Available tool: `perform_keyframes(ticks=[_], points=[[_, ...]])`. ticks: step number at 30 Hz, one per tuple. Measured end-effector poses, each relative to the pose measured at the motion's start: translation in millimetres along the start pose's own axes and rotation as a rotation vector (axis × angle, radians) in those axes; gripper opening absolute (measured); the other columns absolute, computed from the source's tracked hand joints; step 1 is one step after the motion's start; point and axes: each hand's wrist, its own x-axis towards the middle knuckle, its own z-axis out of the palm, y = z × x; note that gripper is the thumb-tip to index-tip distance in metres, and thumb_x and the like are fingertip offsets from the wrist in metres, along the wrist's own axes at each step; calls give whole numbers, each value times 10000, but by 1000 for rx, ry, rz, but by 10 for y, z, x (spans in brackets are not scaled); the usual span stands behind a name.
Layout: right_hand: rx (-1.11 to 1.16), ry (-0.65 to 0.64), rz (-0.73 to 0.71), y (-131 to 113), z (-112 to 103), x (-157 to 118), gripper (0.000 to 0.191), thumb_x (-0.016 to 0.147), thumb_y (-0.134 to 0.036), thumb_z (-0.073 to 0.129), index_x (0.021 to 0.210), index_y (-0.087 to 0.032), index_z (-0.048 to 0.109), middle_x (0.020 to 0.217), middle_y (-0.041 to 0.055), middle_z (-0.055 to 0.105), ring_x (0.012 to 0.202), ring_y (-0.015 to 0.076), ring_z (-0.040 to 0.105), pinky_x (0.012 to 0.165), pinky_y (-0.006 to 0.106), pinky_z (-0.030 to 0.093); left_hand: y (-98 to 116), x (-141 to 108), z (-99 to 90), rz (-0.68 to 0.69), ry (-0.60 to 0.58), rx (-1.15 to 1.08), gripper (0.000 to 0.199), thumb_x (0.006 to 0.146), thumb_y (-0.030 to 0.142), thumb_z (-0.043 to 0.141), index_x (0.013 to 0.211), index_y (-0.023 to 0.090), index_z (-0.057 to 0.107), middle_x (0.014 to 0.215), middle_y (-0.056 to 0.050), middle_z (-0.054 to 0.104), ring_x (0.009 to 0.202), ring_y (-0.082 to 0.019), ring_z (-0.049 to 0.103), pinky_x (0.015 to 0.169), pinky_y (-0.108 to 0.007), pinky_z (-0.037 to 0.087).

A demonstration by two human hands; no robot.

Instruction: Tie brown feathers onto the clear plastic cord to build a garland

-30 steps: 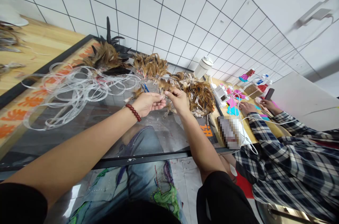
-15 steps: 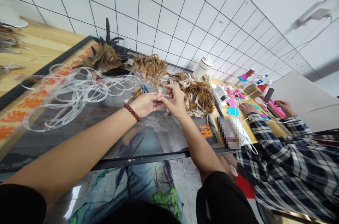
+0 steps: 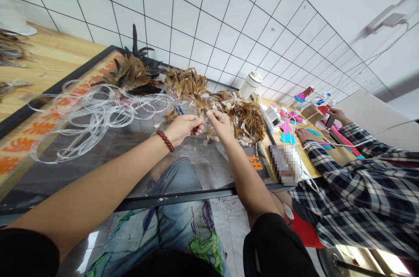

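My left hand (image 3: 186,129), a red bead bracelet at its wrist, is closed in a pinch at the lower end of a small brown feather (image 3: 201,103). My right hand (image 3: 221,124) meets it from the other side, thumb and forefinger pressed together at the feather's edge. The feather points up, away from me. Behind my right hand lies a large pile of brown feathers (image 3: 247,115). Another brown heap (image 3: 186,81) sits beyond my hands, and a bunch of brown and black feathers (image 3: 131,69) is to its left. A few loose feathers lie beside my left hand.
Clear plastic strip (image 3: 88,115) lies in loose coils on the left of the dark-framed glass tabletop (image 3: 137,172). A white bottle (image 3: 251,84) stands by the tiled wall. To the right, a co-worker in a plaid shirt (image 3: 353,181) handles things among colored pieces (image 3: 288,138) and white cables.
My hands have gone from open, touching fingers to pinches, and the small feather now stands up clearly between them. The co-worker's far hand has moved up and left.
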Motion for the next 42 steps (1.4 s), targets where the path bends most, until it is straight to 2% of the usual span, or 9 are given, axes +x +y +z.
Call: perform_keyframes(ticks=[4, 10, 17, 19, 22, 27, 35, 38, 42], points=[[300, -229, 273, 32, -26, 21, 397, 624, -547, 729, 637, -166, 620, 550, -35, 547, 511, 74, 441, 541, 221, 374, -18, -9, -22, -92, -143, 71, 133, 756, 187, 694, 679, 83, 669, 557, -46, 602, 474, -84, 535, 479, -184, 434], [342, -64, 283, 36, -4, 26, 342, 549, -450, 798, 651, -157, 655, 580, -31, 593, 513, 69, 466, 531, 218, 388, -14, -18, -29, -128, -249, 17, 191, 735, 262, 727, 793, 82, 703, 832, -159, 715, 710, -174, 675, 685, -286, 545], [256, -85, 167, 39, 40, 28, 314, 662, -457, 721, 624, -166, 609, 565, -34, 536, 529, 83, 454, 549, 236, 377, -44, -14, 32, 5, 8, 187, 172, 750, 200, 697, 624, 89, 658, 592, -87, 651, 510, -120, 593, 522, -227, 490], [211, -64, 105, 34, 18, 32, 304, 671, -453, 720, 778, -180, 644, 672, -23, 559, 579, 89, 469, 588, 241, 399, -30, -6, 22, -13, 37, 66, 128, 779, 179, 659, 686, 91, 665, 651, -88, 667, 580, -129, 623, 582, -240, 518], [-26, -81, -73, 13, -15, 25, 579, 587, -407, 801, 1100, -229, 600, 925, 18, 570, 716, 118, 494, 690, 268, 438, -12, 12, -8, -33, 39, -125, 87, 801, 144, 618, 748, 92, 664, 725, -78, 671, 636, -116, 624, 670, -264, 539], [-369, -63, -271, -22, 18, -25, 643, 678, -396, 753, 1252, -232, 516, 1002, 59, 550, 782, 161, 484, 779, 316, 447, -1, 20, -21, -69, 25, -172, 53, 789, 115, 624, 754, 89, 653, 682, -54, 643, 606, -111, 598, 684, -283, 533], [-423, 332, -169, 132, -250, 102, 299, 828, -387, 561, 1044, -195, 639, 896, 34, 599, 739, 139, 526, 758, 285, 442, 62, 14, 1, 81, 240, -206, 107, 837, 134, 578, 749, 92, 623, 627, -21, 593, 529, -69, 549, 513, -175, 437], [-603, 268, -136, 183, -320, 114, 182, 836, -299, 542, 860, -191, 686, 844, 30, 625, 788, 153, 562, 777, 277, 436, 74, 21, 9, 122, 324, -226, 129, 848, 130, 557, 737, 92, 612, 558, 16, 530, 458, -49, 483, 462, -158, 388], [-877, 77, -106, 223, -180, 60, 194, 858, -253, 517, 886, -217, 705, 888, 48, 636, 849, 183, 572, 791, 291, 423, 80, 30, 13, 153, 361, -240, 157, 860, 124, 534, 718, 100, 596, 554, 17, 532, 455, -49, 486, 468, -157, 396]])
